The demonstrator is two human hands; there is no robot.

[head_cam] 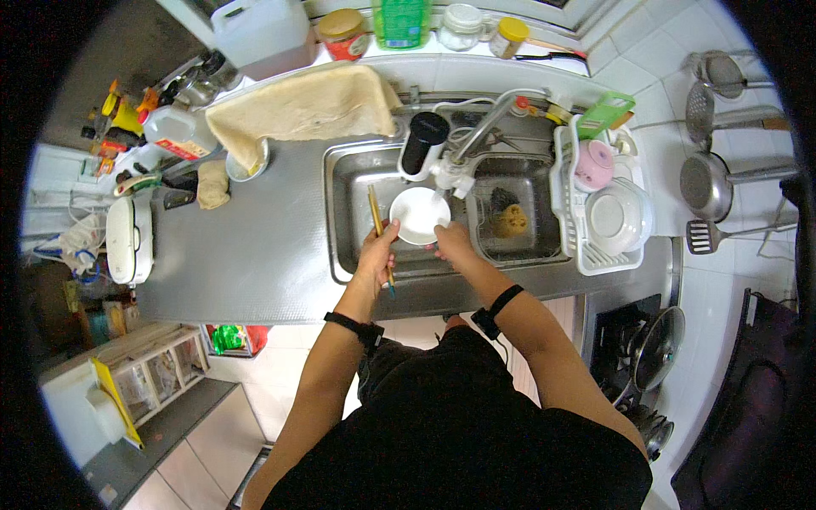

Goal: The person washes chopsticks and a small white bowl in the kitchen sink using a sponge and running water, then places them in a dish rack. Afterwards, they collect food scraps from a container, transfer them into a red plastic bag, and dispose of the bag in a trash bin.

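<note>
Over the left basin of a steel double sink (347, 255), my left hand (378, 252) holds a pair of chopsticks (376, 210) and touches the near left rim of a white bowl (421, 213). My right hand (454, 243) grips that bowl at its near right rim. The bowl is under the faucet (454, 176), its inside facing up. Behind it stands a black cylinder in a white holder (426, 143). In the right basin lie a yellow-brown sponge (512, 221) and a dark scouring pad (503, 199).
A white dish rack (569, 220) with bowls and a pink cup (594, 166) is right of the sink. On the left are a cloth-like beige cover (299, 105), a small bowl (248, 169) and a folded cloth (213, 185). Pans and utensils hang on the right wall.
</note>
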